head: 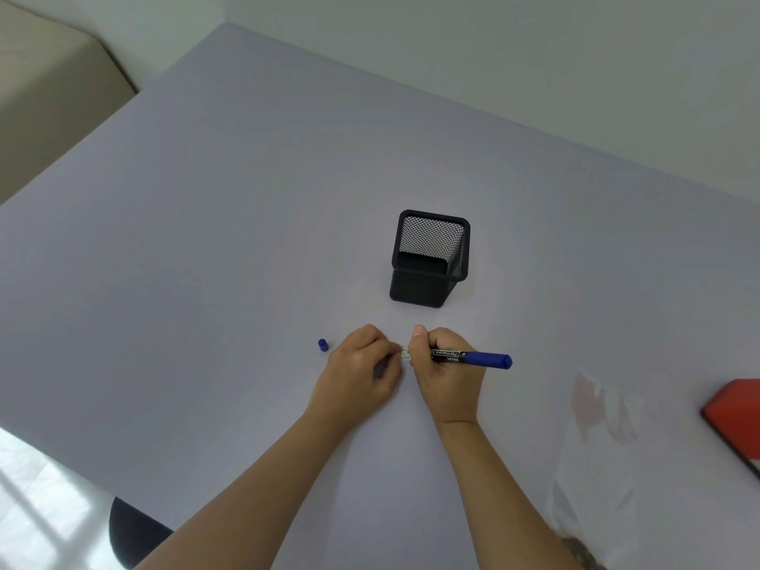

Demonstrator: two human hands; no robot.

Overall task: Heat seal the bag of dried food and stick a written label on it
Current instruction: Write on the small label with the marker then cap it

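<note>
A pale lilac worktop (205,240) fills most of the view and runs back to a light wall. At the near right a clear plastic bag (596,446) lies flat on it, well apart from both hands. Its contents show only as faint pinkish patches, too washed out to name. Just right of the bag, a red boxy object (736,413) is cut off by the frame edge, and I cannot tell what it is. A black mesh pen holder (415,288) stands upright at the centre, just beyond the hands.

Both bare forearms reach in from the near edge. The left hand (362,372) rests on the worktop with its fingers curled in, their tips pinching the edge of a small white label (405,353) that lies between the two hands. The right hand (446,372) has its fingers wrapped round a blue permanent marker (485,359). The marker's blue end points right, and its writing tip is hidden under the hand at the label.

A small blue cap (323,345) stands on the worktop just left of the left hand, not touching it.
</note>
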